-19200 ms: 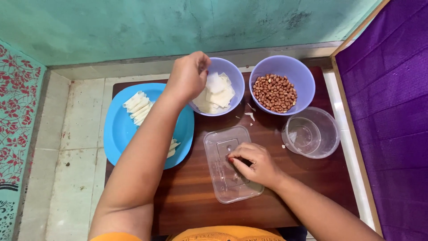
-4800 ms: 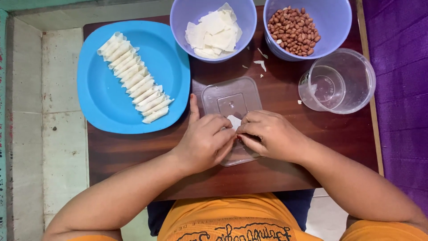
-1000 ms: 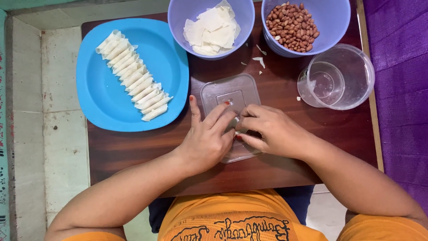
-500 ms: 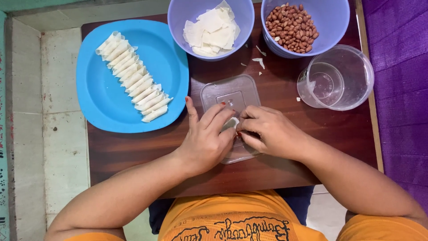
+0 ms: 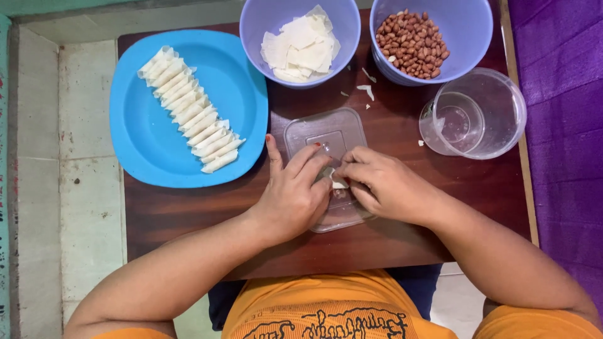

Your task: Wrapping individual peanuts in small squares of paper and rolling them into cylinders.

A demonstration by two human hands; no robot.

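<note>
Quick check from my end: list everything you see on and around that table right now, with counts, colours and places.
Table: one, dark brown wood, centre.
Plate: one, blue, left part of the table.
Rolled wrappers: a row, too many to count surely, cream-white, on the plate.
Wrapper bowl: one, lilac, top centre, holding flat white sheets.
Peanut bowl: one, lilac, top right, holding red-brown peanuts.
Clear bowl: one, transparent, right side.
Clear lid: one, transparent, centre, under both hands.
Small wrapper piece: one, white, pinched between the hands.
Scraps: a few, white, below the bowls.
Left hand: on the lid.
Right hand: on the lid.
</note>
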